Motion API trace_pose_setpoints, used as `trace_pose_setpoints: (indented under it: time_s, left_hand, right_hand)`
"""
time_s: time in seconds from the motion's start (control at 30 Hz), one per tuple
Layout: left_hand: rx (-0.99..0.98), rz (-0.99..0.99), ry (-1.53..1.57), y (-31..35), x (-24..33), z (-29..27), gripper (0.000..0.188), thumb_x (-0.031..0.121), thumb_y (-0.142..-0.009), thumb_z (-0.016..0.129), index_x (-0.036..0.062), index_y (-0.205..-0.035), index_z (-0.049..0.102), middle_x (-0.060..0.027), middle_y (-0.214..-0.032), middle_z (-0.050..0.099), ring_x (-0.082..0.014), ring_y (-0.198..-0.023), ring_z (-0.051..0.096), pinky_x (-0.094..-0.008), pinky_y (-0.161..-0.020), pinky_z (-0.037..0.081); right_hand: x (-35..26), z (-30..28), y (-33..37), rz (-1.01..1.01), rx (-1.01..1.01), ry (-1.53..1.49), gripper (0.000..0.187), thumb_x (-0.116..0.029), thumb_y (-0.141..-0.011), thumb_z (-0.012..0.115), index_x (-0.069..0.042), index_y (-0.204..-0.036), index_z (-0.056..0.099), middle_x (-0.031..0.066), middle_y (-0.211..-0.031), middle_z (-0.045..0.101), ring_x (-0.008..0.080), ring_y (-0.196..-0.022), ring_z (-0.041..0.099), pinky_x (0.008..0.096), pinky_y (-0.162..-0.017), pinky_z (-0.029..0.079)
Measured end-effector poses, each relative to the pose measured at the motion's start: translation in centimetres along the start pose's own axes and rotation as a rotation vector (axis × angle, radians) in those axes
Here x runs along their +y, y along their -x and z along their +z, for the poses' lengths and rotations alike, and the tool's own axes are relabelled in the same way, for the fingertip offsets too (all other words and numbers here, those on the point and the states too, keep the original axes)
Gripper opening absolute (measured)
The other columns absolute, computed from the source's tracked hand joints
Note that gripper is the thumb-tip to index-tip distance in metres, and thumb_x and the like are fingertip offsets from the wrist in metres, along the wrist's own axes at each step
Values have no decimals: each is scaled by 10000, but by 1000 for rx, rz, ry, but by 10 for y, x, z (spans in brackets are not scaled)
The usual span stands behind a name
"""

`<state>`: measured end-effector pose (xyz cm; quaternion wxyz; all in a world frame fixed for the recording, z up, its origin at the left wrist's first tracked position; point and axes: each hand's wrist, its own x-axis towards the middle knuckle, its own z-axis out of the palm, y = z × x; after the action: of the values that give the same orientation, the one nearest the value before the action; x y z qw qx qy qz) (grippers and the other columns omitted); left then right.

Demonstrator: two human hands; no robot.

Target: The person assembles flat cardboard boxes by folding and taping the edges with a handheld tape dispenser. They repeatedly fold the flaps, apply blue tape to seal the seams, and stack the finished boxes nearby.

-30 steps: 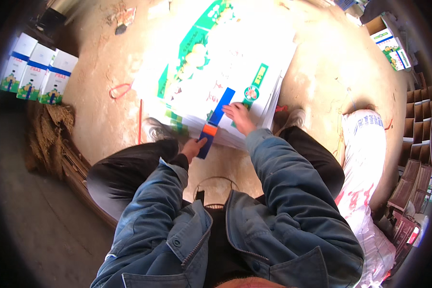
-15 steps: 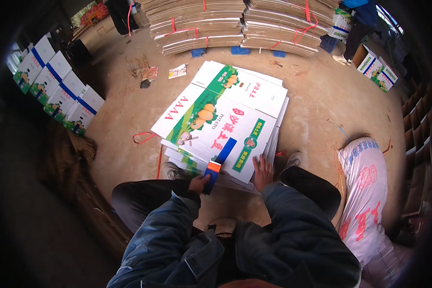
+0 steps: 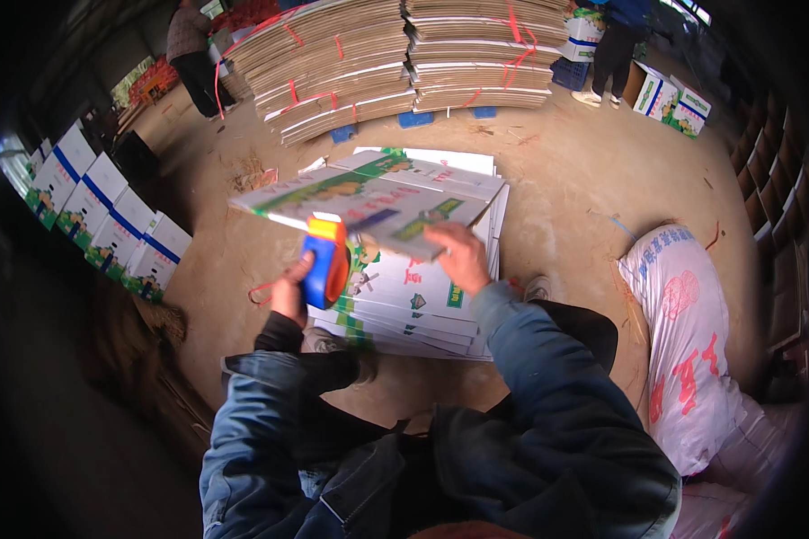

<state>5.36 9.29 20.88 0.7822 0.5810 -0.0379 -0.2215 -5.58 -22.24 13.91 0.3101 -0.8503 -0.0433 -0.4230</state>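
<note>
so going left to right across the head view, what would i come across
White-and-green cartons with blue bands, left hand, blue-and-orange tape dispenser, right hand, white sack with red print.

The floor [image 3: 566, 198] bears flattened cartons [image 3: 393, 301] and sacks [image 3: 679, 350].

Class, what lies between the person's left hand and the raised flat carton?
In the head view, a blue-and-orange tape dispenser lies between them; the left hand holds it, and the raised flat carton shows just beyond.
</note>
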Motion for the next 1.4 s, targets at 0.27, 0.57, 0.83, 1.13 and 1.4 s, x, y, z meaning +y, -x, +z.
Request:
trace_pose_setpoints:
  time_s: [0.27,0.57,0.83,1.13,1.4]
  left_hand:
    - [-421,413,35,66,197,131,465,339,-1027,628,6,-1352,604,-146,-1302,680,-230,-1161,666,-379,-1065,491]
    - [-261,339,-267,-94,102,253,628,441,-1017,638,-60,-1384,549,-161,-1319,654,-214,-1132,665,-339,-1050,492]
    - [-262,-161,-355,-111,-118,132,601,496,-969,670,-79,-1143,679,-117,-1011,715,-165,-847,662,-290,-830,530]
    - [-104,-537,-523,11,-228,-37,373,344,-1014,639,-24,-1002,698,-39,-867,673,-96,-760,592,-274,-698,471]
    - [-124,-460,-699,16,-250,-89,450,385,-996,647,-57,-924,697,-80,-785,680,-135,-705,623,-309,-656,483]
  right_hand:
    - [-89,-122,-132,88,610,-106,285,-237,-849,866,14,-937,762,96,-735,741,68,-663,637,301,-622,525]
    - [47,-114,-146,589,706,-642,322,-198,-883,840,95,-968,738,93,-937,751,143,-794,661,314,-701,526]
    - [251,-40,-39,1194,674,-355,383,-269,-912,816,66,-1077,727,151,-1042,750,237,-910,680,394,-791,547]
    - [313,40,176,1530,284,-573,663,-494,-938,728,37,-1322,620,159,-1237,689,289,-1075,662,439,-899,531]
    - [39,118,291,1708,403,-18,704,-583,-1007,533,83,-1169,693,314,-1214,676,454,-1126,645,483,-970,487]
